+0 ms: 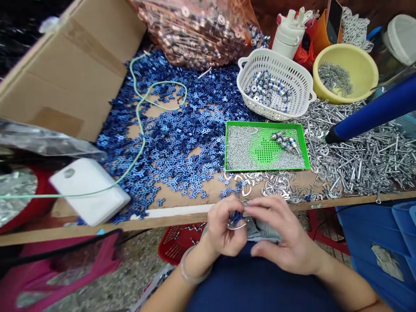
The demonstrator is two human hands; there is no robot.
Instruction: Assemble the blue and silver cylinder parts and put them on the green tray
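Note:
My left hand (pixel 224 227) is closed in a pinch on a small blue Y-shaped plastic piece (pixel 236 216) and a thin silver clip, just below the table's front edge. My right hand (pixel 280 232) meets it from the right, fingers curled on the same small assembly. Both hands hover over my lap. A wide heap of the same blue Y-shaped pieces (pixel 182 138) covers the table's middle. A green tray (pixel 264 146) with tiny silver parts and several small rollers lies beyond my hands. Silver clips (pixel 276 184) lie along the table edge.
A white basket (pixel 276 84) of rollers and a yellow bowl (pixel 346 71) of silver parts stand at the back right. Metal pins (pixel 367 160) pile at the right. A cardboard box (pixel 69 65) stands at the left, a white pad (pixel 89 190) near it. A red basket (pixel 178 240) sits under the table.

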